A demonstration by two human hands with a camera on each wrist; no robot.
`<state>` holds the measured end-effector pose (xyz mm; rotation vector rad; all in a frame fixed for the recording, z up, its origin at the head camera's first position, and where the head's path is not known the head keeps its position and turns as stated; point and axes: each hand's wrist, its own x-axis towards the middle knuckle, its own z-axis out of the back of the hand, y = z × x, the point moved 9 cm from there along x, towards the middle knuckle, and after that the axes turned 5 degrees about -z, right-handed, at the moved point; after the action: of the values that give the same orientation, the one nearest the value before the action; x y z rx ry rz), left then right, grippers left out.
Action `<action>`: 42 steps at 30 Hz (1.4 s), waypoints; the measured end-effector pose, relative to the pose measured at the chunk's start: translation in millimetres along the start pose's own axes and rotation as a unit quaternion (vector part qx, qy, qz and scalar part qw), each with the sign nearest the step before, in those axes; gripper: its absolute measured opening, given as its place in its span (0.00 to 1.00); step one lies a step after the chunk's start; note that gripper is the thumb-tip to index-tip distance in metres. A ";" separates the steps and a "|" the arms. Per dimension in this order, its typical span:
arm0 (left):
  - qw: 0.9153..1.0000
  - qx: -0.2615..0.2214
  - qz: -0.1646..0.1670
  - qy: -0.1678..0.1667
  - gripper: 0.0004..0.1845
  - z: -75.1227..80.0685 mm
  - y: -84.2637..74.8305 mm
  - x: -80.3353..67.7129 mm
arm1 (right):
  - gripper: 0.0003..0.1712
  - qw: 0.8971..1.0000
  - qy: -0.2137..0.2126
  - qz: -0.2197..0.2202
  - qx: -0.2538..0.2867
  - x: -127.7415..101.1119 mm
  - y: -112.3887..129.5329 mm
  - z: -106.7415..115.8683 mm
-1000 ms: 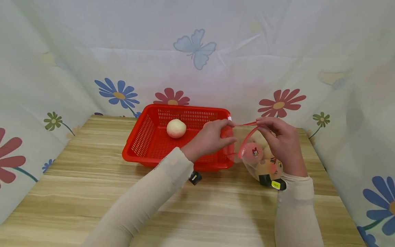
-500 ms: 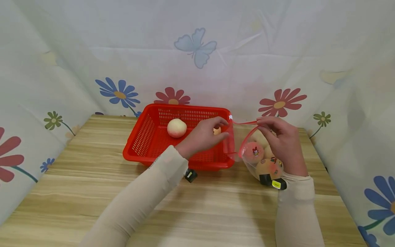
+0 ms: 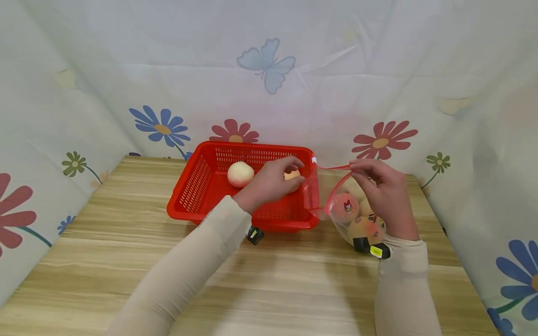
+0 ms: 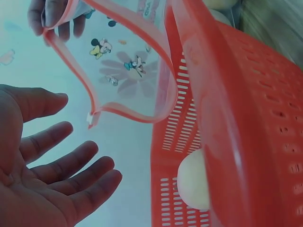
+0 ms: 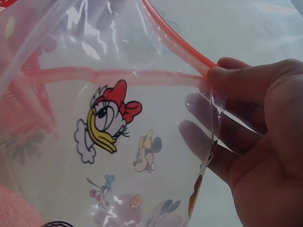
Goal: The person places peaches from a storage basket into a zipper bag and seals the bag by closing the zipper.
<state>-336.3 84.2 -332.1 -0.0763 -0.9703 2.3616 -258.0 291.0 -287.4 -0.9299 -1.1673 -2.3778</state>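
Observation:
My left hand (image 3: 274, 181) hovers over the right half of the red plastic basket (image 3: 201, 216), fingers spread and nothing in them, as the left wrist view confirms. Near its fingertips lies an orange-pink round fruit (image 3: 292, 174), partly hidden. A pale peach (image 3: 240, 174) rests in the basket further left. To the right, my right hand (image 3: 383, 193) pinches the red zip edge of a clear cartoon-printed zip bag (image 5: 142, 113) between thumb and fingers. The bag's mouth gapes toward the basket, its slider end at the basket's right rim. Several round peach-like fruits (image 3: 355, 189) fill it.
The basket and bag stand on a wood-grain table (image 3: 294, 280). Behind and at both sides hangs a white flowered cloth (image 3: 189, 70). A black wrist device (image 3: 254, 235) sits under the left cuff, another (image 3: 371, 247) under the right.
My left hand has drawn back leftward from the bag's mouth, over the basket, revealing more of the orange-pink fruit. The right hand and bag have barely moved.

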 end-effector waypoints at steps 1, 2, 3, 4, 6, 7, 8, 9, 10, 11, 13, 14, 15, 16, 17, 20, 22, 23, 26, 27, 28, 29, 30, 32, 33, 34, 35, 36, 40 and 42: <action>1.000 -0.005 0.005 0.001 0.21 0.6 1.1 0.4 | 0.15 1.000 0.001 0.001 0.002 0.3 0.3 0.2; 1.000 -0.007 0.010 0.002 0.21 1.3 2.2 0.7 | 0.15 1.000 0.001 0.001 0.003 0.5 0.5 0.3; 1.000 -0.008 0.014 0.002 0.21 2.3 2.9 1.1 | 0.15 1.000 0.002 0.000 0.003 0.7 0.5 0.5; 1.000 -0.008 0.017 0.001 0.21 3.3 3.8 1.5 | 0.15 1.000 0.002 -0.001 0.003 1.0 0.5 0.6; 1.000 -0.004 0.022 -0.002 0.21 6.1 5.1 2.4 | 0.15 1.000 0.003 -0.004 0.001 1.4 0.4 0.7; 1.000 -0.002 0.023 -0.004 0.21 7.7 5.4 2.7 | 0.14 1.000 0.003 -0.006 0.000 1.6 0.4 0.7; 1.000 0.001 0.025 -0.006 0.22 9.2 6.1 3.1 | 0.14 1.000 0.003 -0.007 -0.002 1.8 0.2 0.7; 1.000 -0.001 0.027 -0.007 0.22 10.8 6.7 3.4 | 0.14 1.000 0.004 -0.006 -0.003 2.1 0.3 0.8; 1.000 -0.003 0.029 -0.010 0.22 12.6 7.4 3.7 | 0.15 1.000 0.004 -0.005 -0.002 2.3 0.5 1.0; 0.999 -0.004 0.030 -0.012 0.22 14.3 8.6 4.1 | 0.15 1.000 0.003 -0.003 -0.001 2.7 0.9 1.2; 0.999 -0.011 0.031 -0.014 0.22 17.3 11.3 5.4 | 0.15 1.000 0.003 0.000 0.002 3.0 1.4 1.5; 0.999 -0.011 0.031 -0.015 0.23 19.1 12.7 6.1 | 0.15 1.000 0.003 0.001 0.004 3.1 1.4 1.5; 0.999 -0.009 0.030 -0.017 0.22 21.0 13.7 6.7 | 0.15 1.000 0.003 0.002 0.005 3.2 1.6 1.5; 0.999 -0.006 0.029 -0.020 0.22 22.9 15.1 7.4 | 0.15 1.000 0.003 0.002 0.006 3.4 1.6 1.4; 0.999 -0.005 0.031 -0.020 0.22 24.3 16.9 7.9 | 0.15 1.000 0.003 0.002 0.004 3.4 1.6 1.3; 0.999 0.003 0.037 -0.023 0.22 29.0 21.0 8.7 | 0.15 1.000 0.005 0.000 0.000 3.6 0.8 0.8; 0.999 0.003 0.043 -0.024 0.22 31.0 24.0 8.9 | 0.15 1.000 0.005 -0.001 -0.006 3.3 0.4 0.7; 0.999 0.002 0.046 -0.024 0.22 31.8 25.4 8.9 | 0.15 1.000 0.005 -0.001 -0.006 3.0 0.2 0.6; 0.998 -0.003 0.056 -0.029 0.22 34.4 30.2 9.5 | 0.15 1.000 0.007 -0.003 -0.006 1.9 -0.5 0.2; 0.998 -0.005 0.059 -0.031 0.22 35.4 31.8 9.9 | 0.15 1.000 0.007 -0.003 -0.006 1.6 -0.6 0.1; 0.997 -0.007 0.065 -0.034 0.22 36.3 34.0 10.2 | 0.15 1.000 0.007 -0.003 -0.006 1.3 -0.8 -0.1; 0.997 -0.011 0.070 -0.035 0.22 37.1 36.2 10.6 | 0.15 1.000 0.008 -0.002 -0.004 1.2 -0.9 -0.3; 0.996 -0.013 0.077 -0.037 0.23 38.0 38.8 10.8 | 0.15 1.000 0.008 -0.001 -0.003 1.1 -1.0 -0.4; 0.995 -0.015 0.086 -0.039 0.23 40.3 42.9 11.1 | 0.15 1.000 0.008 0.001 -0.003 0.9 -1.0 -0.4; 0.995 -0.014 0.091 -0.040 0.24 41.6 45.2 11.1 | 0.15 1.000 0.007 0.003 -0.002 1.1 -0.8 -0.1; 0.994 -0.013 0.096 -0.041 0.25 42.8 47.3 11.1 | 0.15 1.000 0.007 0.005 -0.001 1.3 -0.7 0.1; 0.994 -0.011 0.099 -0.041 0.25 43.9 49.3 11.2 | 0.15 1.000 0.006 0.006 0.001 1.5 -0.6 0.4; 0.994 -0.010 0.101 -0.042 0.26 45.1 51.2 11.4 | 0.15 1.000 0.006 0.007 0.002 1.7 -0.5 0.7; 0.993 -0.012 0.106 -0.048 0.25 48.4 58.6 12.8 | 0.15 1.000 0.007 0.006 0.003 2.3 -0.6 1.4; 0.993 -0.014 0.107 -0.049 0.25 49.4 62.4 13.6 | 0.15 1.000 0.008 0.004 0.005 2.3 -0.8 1.3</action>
<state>-391.1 25.0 -334.9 -0.0786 -1.0906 2.5673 -259.6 292.5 -285.7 -0.9089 -1.1649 -2.3668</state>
